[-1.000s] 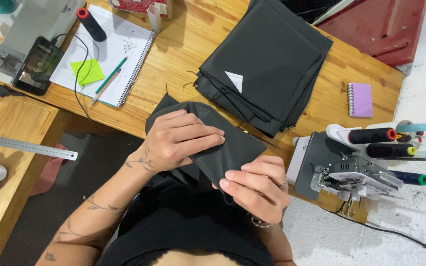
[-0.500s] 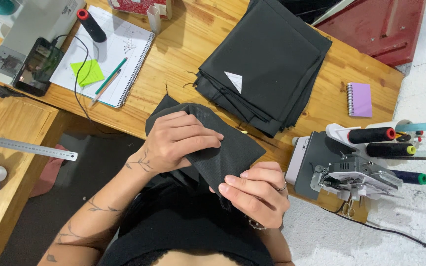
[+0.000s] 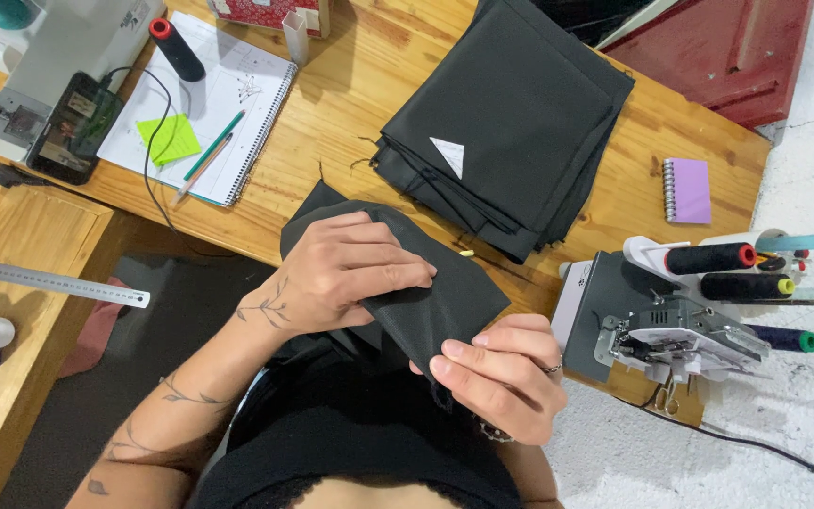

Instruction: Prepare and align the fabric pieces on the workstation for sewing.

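A piece of black fabric [image 3: 449,297] lies over the near edge of the wooden table [image 3: 350,85], partly folded. My left hand [image 3: 346,273] presses on its middle, fingers curled over a fold. Lower right, my right hand [image 3: 501,377] pinches the fabric's near corner between thumb and fingers. Both hands hold the same piece. Beyond them sits a neat stack of black fabric pieces [image 3: 511,123] with a small white triangle on its left side.
An overlock sewing machine [image 3: 671,325] with several thread cones stands at the right edge. A spiral notebook [image 3: 204,104] with pencils, a green note and a black spool lies at left, beside a phone [image 3: 73,127]. A metal ruler [image 3: 49,281] rests on the left bench. A small purple notepad [image 3: 688,190] lies at right.
My right hand has slid slightly down and left along the fabric's edge, pulling the corner nearer to me. My left hand stays pressed on the fold.
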